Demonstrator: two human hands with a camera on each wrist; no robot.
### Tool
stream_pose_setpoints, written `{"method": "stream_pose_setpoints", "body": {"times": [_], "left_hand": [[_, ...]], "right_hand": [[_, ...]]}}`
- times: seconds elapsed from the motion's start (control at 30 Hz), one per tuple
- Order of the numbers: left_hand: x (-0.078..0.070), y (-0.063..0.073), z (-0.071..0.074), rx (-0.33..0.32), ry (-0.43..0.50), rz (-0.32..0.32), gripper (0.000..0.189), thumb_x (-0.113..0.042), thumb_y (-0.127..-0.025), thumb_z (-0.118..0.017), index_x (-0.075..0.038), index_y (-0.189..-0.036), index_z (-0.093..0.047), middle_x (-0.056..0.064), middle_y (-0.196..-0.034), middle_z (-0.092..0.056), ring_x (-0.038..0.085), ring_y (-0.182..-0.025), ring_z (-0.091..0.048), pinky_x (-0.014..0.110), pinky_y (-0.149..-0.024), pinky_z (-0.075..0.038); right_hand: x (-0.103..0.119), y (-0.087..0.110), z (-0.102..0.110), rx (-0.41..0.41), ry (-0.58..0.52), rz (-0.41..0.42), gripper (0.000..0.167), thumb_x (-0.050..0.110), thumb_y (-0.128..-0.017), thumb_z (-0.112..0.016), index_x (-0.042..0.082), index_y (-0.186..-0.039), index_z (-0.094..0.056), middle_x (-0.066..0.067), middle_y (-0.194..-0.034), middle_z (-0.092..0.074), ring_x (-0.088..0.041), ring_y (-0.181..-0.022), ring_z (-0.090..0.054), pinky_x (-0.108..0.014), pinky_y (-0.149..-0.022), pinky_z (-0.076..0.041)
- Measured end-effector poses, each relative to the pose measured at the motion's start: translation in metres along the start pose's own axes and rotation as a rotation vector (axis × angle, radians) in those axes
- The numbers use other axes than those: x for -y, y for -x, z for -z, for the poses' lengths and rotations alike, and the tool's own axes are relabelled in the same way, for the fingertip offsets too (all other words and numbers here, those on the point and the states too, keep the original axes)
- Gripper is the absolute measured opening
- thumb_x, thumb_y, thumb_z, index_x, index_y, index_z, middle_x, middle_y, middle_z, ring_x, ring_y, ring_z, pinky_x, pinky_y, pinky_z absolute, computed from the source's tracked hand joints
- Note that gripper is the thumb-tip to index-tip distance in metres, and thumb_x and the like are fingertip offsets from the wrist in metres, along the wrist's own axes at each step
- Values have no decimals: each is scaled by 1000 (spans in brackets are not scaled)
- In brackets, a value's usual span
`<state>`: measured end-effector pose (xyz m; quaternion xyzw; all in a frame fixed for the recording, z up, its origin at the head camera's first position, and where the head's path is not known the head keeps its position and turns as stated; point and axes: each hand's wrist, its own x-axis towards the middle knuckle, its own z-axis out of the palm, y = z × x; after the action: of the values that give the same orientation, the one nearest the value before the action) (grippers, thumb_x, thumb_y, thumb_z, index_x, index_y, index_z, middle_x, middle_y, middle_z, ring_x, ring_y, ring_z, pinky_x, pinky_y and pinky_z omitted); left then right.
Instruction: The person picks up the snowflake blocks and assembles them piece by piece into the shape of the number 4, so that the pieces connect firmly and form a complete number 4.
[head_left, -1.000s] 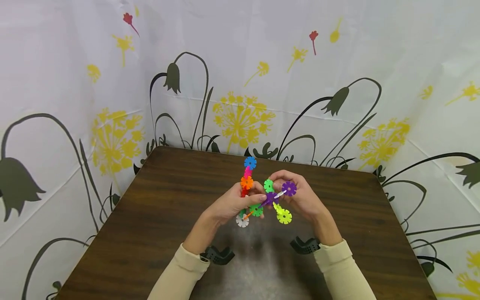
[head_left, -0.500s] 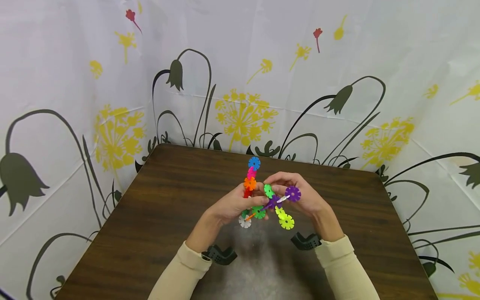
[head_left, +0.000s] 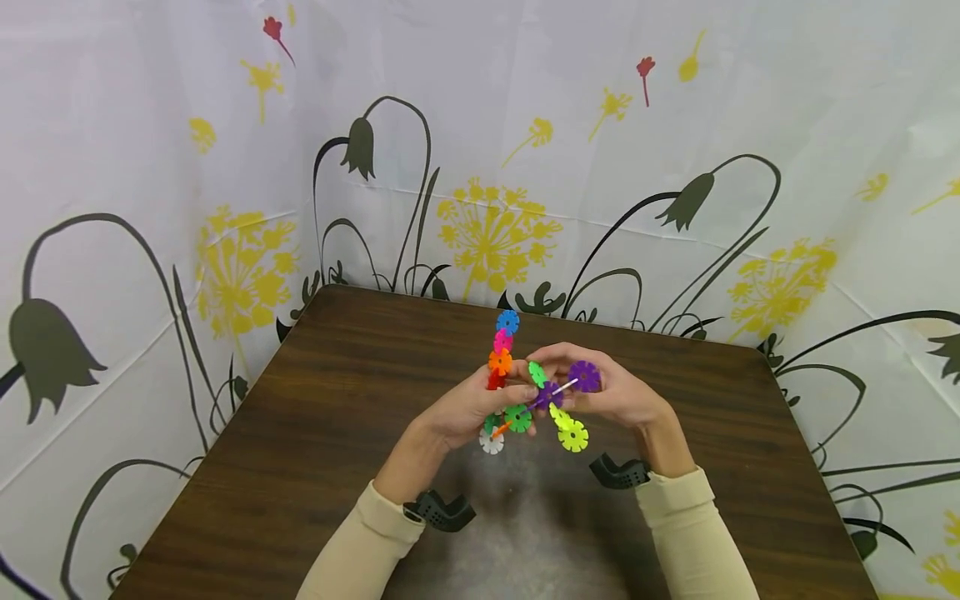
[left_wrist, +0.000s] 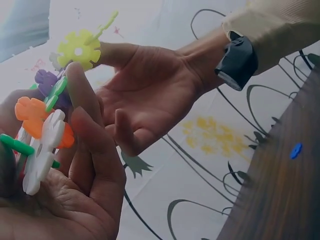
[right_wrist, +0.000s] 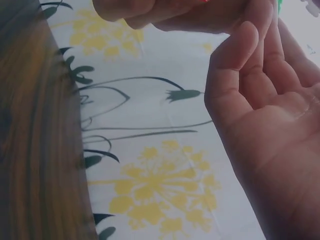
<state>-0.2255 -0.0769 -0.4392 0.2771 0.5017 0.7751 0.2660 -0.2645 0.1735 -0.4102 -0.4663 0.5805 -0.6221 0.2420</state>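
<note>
A branching chain of plastic interlocking flower discs is held above the table. Its left arm has a blue disc (head_left: 507, 322) at the top, then pink, orange (head_left: 500, 361) and red ones. My left hand (head_left: 457, 414) grips the chain's middle, thumb over it, with green (head_left: 517, 417) and white discs (head_left: 492, 441) below. My right hand (head_left: 618, 393) pinches the right part, where purple discs (head_left: 583, 376) and a thin white disc join. Yellow discs (head_left: 573, 436) hang below. The left wrist view shows orange discs (left_wrist: 31, 115) in the left palm; the right fingertips' contact is partly hidden.
The dark wooden table (head_left: 330, 417) lies under both hands. A white curtain (head_left: 465, 75) with printed flowers surrounds its far sides. In the left wrist view, a separate blue disc (left_wrist: 296, 151) shows against the table. Each wrist wears a black camera mount (head_left: 442, 510).
The right hand and the purple discs have turned slightly, and the white disc between them now appears edge-on. The left hand keeps its grip. The whole head view has shifted a little.
</note>
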Motion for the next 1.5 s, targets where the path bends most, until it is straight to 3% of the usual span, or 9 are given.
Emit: {"method": "stream_pose_setpoints", "body": {"times": [0.23, 0.5, 0.63, 0.73, 0.9, 1.1, 1.23, 1.37, 1.5], "left_hand": [[2, -4, -3, 5, 37, 8, 20, -29, -104, -74, -12, -108, -63, 7, -96, -71, 16, -86, -74, 31, -81, -66], [5, -13, -4, -17, 52, 17, 25, -30, -102, -77, -12, -109, -61, 6, -97, -70, 16, -87, -72, 31, -82, -66], [7, -15, -2, -34, 41, 3, 23, -29, -103, -76, -12, -110, -62, 8, -96, -72, 17, -85, -74, 30, -82, -66], [4, -15, 0, -85, -10, -10, 13, -21, -107, -70, -10, -112, -65, 11, -100, -73, 21, -85, -76, 33, -83, -66], [-3, -12, 8, -217, -197, 27, 16, -14, -109, -65, -4, -121, -66, 16, -109, -78, 31, -84, -80, 41, -88, -66], [-8, -2, 22, -317, -364, 85, 21, -17, -108, -67, -1, -122, -67, 12, -112, -74, 37, -93, -81, 42, -88, -67], [-12, 6, 30, -329, -434, 97, 18, -17, -107, -69, -2, -116, -65, 16, -105, -68, 31, -85, -81, 40, -83, -67], [-19, 12, 34, -295, -461, 115, 18, -16, -105, -72, -3, -114, -65, 21, -100, -70, 32, -82, -80, 43, -82, -67], [-23, 12, 35, -248, -456, 134, 19, -16, -104, -74, -2, -106, -61, 12, -91, -64, 34, -81, -80, 46, -81, -68]], "right_hand": [[0, 2, 6, 15, 47, 30, 50, 13, -102, -73, 5, -148, -55, -3, -120, -73, -17, -105, -75, -31, -93, -63], [0, 9, 12, -58, 95, -11, 45, 13, -100, -75, 5, -143, -62, -5, -118, -71, -16, -101, -70, -28, -85, -64], [4, 13, 12, -83, 131, -44, 50, 7, -101, -72, -1, -149, -57, -7, -126, -72, -19, -108, -73, -32, -91, -65], [5, 21, 15, -136, 160, -112, 54, 4, -104, -66, 3, -157, -52, -8, -130, -73, -23, -114, -75, -36, -97, -64], [-8, 53, 33, -321, 183, -216, 42, 6, -112, -53, 7, -154, -52, -10, -118, -72, -22, -93, -69, -32, -85, -63], [-30, 114, 57, -538, 395, -476, 36, 25, -115, -53, 3, -144, -59, -16, -108, -70, -22, -84, -65, -33, -75, -60], [-47, 151, 63, -547, 628, -717, 41, 31, -112, -61, 0, -138, -61, -22, -108, -71, -26, -88, -67, -38, -72, -56], [-64, 177, 63, -539, 770, -935, 56, 40, -106, -69, -4, -139, -56, -19, -110, -70, -26, -90, -68, -43, -75, -57], [-75, 192, 61, -568, 791, -1020, 63, 44, -103, -73, -4, -139, -53, -14, -102, -66, -23, -83, -63, -41, -72, -54]]}}
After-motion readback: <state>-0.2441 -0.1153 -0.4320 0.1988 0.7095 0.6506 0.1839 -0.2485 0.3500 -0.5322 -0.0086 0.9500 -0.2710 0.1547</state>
